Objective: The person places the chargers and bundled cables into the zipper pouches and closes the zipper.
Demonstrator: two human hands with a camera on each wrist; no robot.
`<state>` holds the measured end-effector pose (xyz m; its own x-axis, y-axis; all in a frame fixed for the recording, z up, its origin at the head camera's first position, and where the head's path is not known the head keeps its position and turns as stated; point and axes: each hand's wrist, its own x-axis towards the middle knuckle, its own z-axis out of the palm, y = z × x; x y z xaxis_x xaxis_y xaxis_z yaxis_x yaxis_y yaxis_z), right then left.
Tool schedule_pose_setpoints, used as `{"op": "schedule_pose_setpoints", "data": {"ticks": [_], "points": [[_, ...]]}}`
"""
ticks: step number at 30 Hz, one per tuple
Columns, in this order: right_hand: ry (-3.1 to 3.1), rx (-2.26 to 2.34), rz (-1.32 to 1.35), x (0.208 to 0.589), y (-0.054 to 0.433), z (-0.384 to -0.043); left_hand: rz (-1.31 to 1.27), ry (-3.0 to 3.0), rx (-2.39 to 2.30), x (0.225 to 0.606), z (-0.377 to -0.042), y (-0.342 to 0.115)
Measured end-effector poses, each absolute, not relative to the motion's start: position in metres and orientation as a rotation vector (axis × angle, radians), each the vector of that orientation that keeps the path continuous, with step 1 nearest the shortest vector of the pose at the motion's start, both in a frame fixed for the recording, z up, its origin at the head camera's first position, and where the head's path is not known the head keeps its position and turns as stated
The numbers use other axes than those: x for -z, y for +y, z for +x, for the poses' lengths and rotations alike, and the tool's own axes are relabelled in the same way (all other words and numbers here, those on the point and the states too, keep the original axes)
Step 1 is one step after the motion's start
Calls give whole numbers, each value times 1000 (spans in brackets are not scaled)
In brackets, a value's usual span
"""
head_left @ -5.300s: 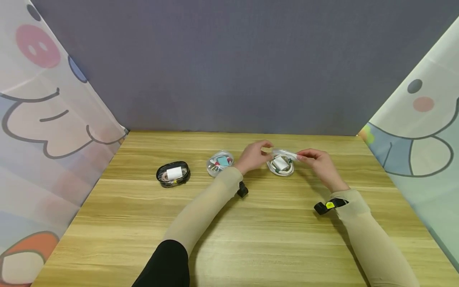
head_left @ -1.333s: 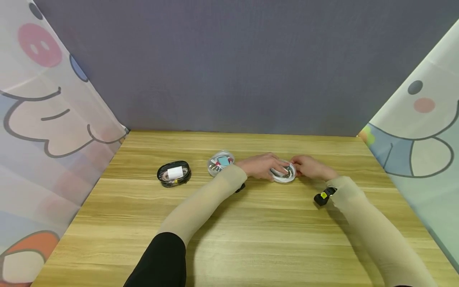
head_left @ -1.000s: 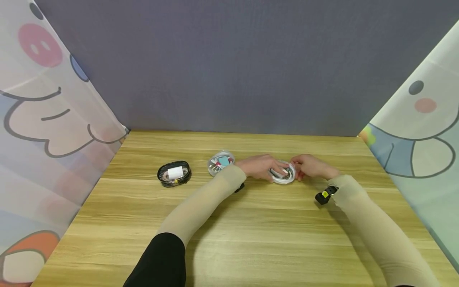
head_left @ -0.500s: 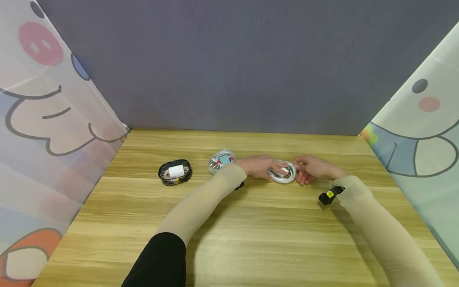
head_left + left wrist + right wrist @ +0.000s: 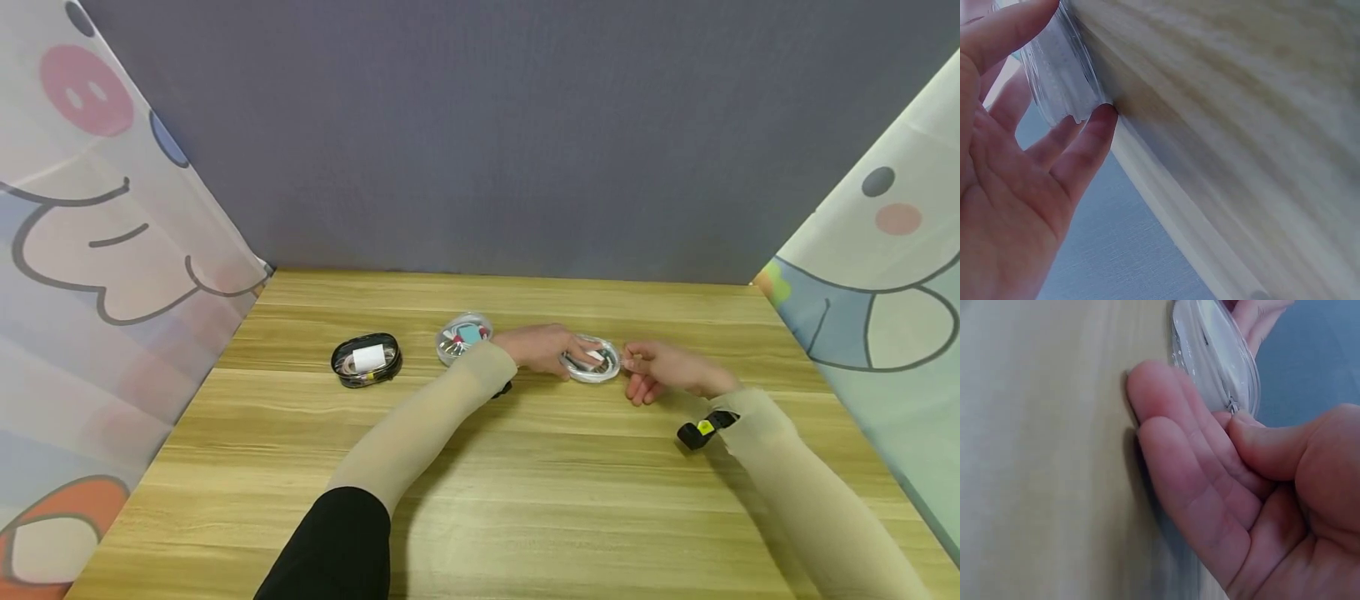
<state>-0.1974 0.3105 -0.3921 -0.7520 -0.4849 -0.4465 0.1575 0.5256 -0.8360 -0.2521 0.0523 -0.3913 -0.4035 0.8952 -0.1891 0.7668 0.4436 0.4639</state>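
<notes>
A clear round zip pouch [image 5: 591,360] with a white cable and a white charger inside lies on the table, right of centre. My left hand [image 5: 543,346] holds it from the left; in the left wrist view the thumb is on one side of the pouch [image 5: 1063,75] and fingertips on the other. At its right edge, my right hand [image 5: 667,368] pinches a small zipper pull [image 5: 1233,407] between thumb and index finger, plain in the right wrist view. The other fingers of that hand extend loosely near the tabletop. Part of the pouch is hidden under my left hand.
A second clear round pouch [image 5: 452,342] with a white cable and a light-blue block sits just left of my left wrist. Farther left lies a black-rimmed oval pouch [image 5: 367,360] with a white charger. A grey panel [image 5: 510,150] stands behind the wooden table [image 5: 525,500].
Earlier the pouch's clear cover was lifted in my right hand; now it lies down over the contents. In the last second my right hand moved slightly right and nearer, while my left stayed put.
</notes>
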Motion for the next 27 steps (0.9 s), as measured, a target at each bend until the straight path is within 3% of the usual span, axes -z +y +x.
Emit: {"op": "schedule_pose_setpoints", "data": {"ticks": [12, 27], "points": [[2134, 1247, -302, 398, 309, -184, 1414, 2294, -428, 391, -250, 51], [2347, 1261, -182, 403, 305, -195, 1583, 2455, -299, 392, -242, 52]]}}
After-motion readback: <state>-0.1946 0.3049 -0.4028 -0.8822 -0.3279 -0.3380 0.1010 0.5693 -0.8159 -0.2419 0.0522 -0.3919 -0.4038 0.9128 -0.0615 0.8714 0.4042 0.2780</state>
